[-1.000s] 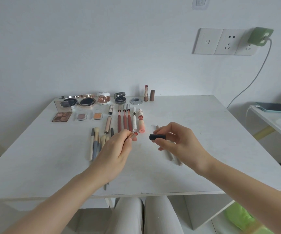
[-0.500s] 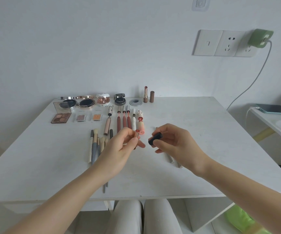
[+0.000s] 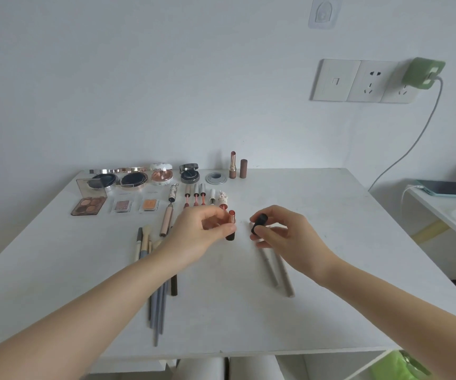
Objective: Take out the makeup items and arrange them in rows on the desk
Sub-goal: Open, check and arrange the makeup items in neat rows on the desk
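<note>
Uncapped lipstick with black base and pink bullet (image 3: 231, 225) upright, pinched between thumb and fingers of left hand (image 3: 196, 234), its base low over the white desk (image 3: 331, 242). Black cylindrical lipstick cap (image 3: 258, 227) gripped in curled fingertips of right hand (image 3: 290, 239), just right of the lipstick, apart from it. Beyond the left hand: row of slim lip-gloss tubes (image 3: 195, 194); farther back, round compacts (image 3: 133, 179). Under the left forearm, long-handled makeup brushes (image 3: 157, 303). Beneath the right hand, two beige pencils (image 3: 279, 272) lying on the desk.
</note>
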